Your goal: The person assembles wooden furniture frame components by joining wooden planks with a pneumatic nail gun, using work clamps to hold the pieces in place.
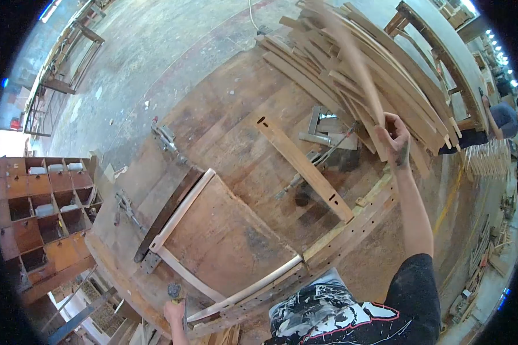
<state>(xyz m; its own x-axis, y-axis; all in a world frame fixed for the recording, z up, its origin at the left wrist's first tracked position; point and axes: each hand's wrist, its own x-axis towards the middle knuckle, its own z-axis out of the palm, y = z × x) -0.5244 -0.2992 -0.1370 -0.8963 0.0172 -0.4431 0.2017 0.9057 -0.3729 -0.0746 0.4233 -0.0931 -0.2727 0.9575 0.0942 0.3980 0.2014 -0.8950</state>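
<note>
My right hand [395, 138] grips the near end of a long curved wooden slat [351, 57], which is blurred and raised over a pile of similar curved slats [362, 75] at the far side of the workbench. Low at the near edge, my left hand [174, 310] holds a small dark tool handle [174, 291] beside a curved wooden rail with holes [351, 230]. A straight mortised board [302, 167] lies across the bench [230, 115] between my hands. A pale metal frame jig [181, 215] lies to its left.
Toggle clamps [167, 138] are fixed along the bench's left edge. A hammer-like tool [305, 172] and metal bars [322, 135] lie mid-bench. Wooden cubby shelves [40, 213] stand at left. Another person [501, 118] works at far right near a slat rack [489, 158].
</note>
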